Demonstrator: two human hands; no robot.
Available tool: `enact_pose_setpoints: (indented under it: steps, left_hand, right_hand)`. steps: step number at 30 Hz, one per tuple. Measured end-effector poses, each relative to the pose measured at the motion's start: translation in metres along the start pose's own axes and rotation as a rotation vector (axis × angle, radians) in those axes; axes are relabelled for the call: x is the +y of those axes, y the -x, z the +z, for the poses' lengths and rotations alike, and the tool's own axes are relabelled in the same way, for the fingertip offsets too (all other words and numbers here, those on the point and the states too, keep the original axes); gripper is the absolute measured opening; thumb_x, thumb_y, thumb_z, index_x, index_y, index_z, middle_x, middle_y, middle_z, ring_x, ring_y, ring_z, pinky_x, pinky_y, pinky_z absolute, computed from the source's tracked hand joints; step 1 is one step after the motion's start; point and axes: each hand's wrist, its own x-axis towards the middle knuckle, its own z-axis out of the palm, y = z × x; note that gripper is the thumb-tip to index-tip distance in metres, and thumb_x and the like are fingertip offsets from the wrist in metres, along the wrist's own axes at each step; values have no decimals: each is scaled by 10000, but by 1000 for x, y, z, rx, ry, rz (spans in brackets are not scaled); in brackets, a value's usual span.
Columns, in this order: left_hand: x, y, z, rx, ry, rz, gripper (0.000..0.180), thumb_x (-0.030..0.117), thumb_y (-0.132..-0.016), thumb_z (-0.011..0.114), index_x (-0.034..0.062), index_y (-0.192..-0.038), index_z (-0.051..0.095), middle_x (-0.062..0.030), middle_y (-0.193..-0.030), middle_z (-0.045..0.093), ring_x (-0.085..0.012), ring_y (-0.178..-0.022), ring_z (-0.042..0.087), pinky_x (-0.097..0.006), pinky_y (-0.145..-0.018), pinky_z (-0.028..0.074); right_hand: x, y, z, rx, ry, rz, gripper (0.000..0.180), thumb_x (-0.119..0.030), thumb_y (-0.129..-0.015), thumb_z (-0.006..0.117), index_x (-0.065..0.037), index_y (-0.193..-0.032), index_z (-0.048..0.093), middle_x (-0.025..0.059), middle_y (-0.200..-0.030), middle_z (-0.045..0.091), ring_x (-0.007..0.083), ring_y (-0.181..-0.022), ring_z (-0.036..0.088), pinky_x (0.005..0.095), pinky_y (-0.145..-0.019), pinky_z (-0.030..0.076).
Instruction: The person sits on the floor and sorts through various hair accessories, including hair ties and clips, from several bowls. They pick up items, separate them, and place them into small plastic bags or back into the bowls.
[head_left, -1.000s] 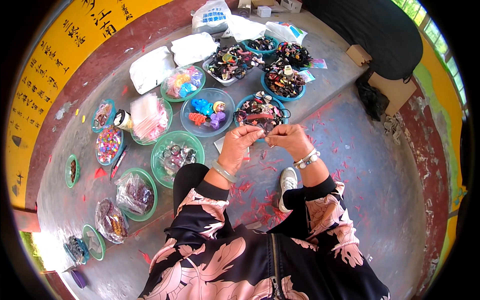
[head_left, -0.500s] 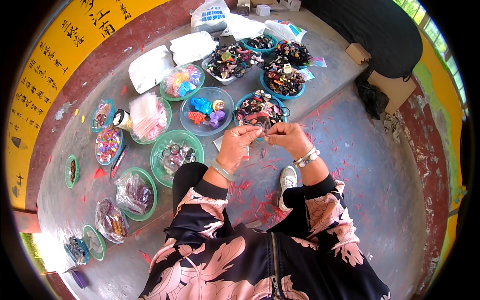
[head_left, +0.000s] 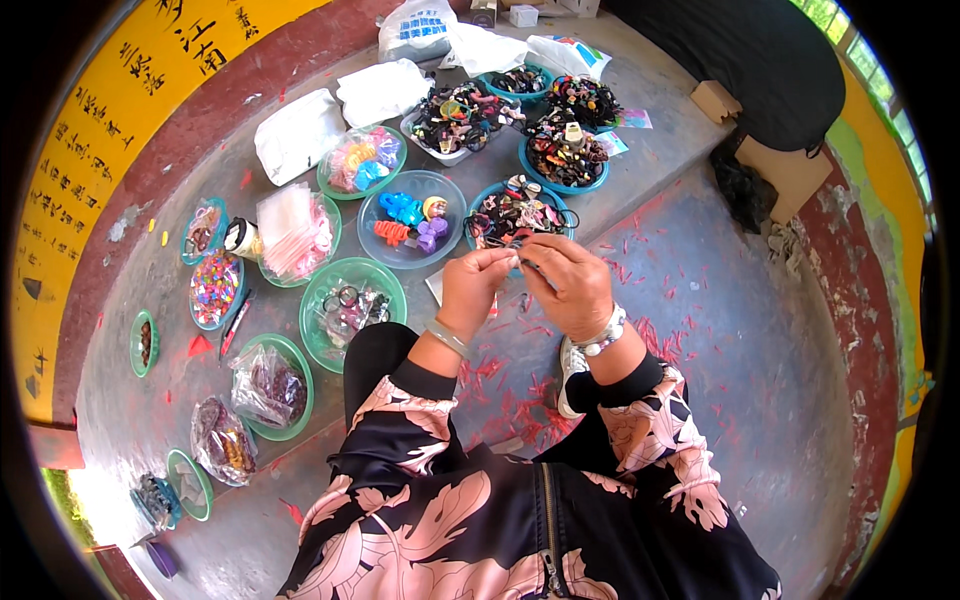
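My left hand (head_left: 474, 292) and my right hand (head_left: 572, 290) meet in front of me, thumbs and fingertips pinched close together. Between them is a small dark and reddish thing (head_left: 520, 238), too small to name and partly covered by the fingers. Just beyond the fingertips sits a blue basket of hair ties (head_left: 522, 206), many with little ornaments. A clear blue bowl (head_left: 380, 245) to its left holds blue, orange and purple coiled pieces. Nearer my left wrist, a green bowl (head_left: 310, 335) contains small bagged hair ties.
More baskets of dark hair ties (head_left: 565, 163) stand farther back, beside white bags (head_left: 298, 135). On the left are a bowl of colourful beads (head_left: 216, 290), a red pen (head_left: 236, 325) and a bowl with a bagged brown bundle (head_left: 270, 388). Red scraps (head_left: 545, 425) litter the floor.
My right hand has turned over more, its back now facing up, and shifted slightly left. The reddish piece is now more covered by my fingers.
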Motion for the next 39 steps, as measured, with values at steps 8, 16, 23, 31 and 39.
enact_pose_setpoints:
  steps: [8, 16, 23, 31, 39]
  left_hand:
    - [-3, 3, 5, 17, -475, 395, 144, 80, -760, 625, 19, -886, 658, -112, -783, 650, -175, -691, 608, -270, -630, 469]
    - [5, 8, 8, -162, -305, 90, 170, 109, -753, 625, 27, -900, 644, -112, -776, 645, -175, -682, 620, -265, -633, 468]
    - [-21, 3, 0, -379, -289, -9, 220, 144, -769, 626, 11, -944, 635, -74, -735, 646, -115, -628, 593, -249, -592, 453]
    - [-19, 9, 3, -492, -142, -31, 181, 81, -793, 629, 21, -964, 634, -17, -787, 646, -59, -746, 564, -222, -676, 457]
    - [-10, 12, 3, -522, -648, 60, 208, 157, -751, 683, 30, -909, 633, -45, -732, 641, -114, -672, 590, -268, -598, 459]
  right_hand:
    - [8, 10, 5, -175, 92, 285, 192, -44, -690, 624, -64, -881, 615, 95, -847, 607, 292, -701, 599, 340, -602, 485]
    - [25, 12, -2, -275, -45, 351, 59, -87, -706, 607, -43, -746, 607, 101, -763, 600, 302, -662, 591, 362, -582, 471]
    - [24, 9, -16, -482, -236, 402, 70, -70, -702, 620, -30, -751, 590, 100, -718, 618, 229, -596, 587, 311, -544, 458]
    - [30, 13, -18, -601, -209, 323, 94, -146, -728, 595, -63, -760, 623, 97, -699, 617, 277, -635, 602, 349, -572, 466]
    - [30, 16, -23, -647, -236, 342, 102, -135, -793, 584, -38, -793, 615, 83, -617, 595, 164, -533, 596, 284, -502, 453]
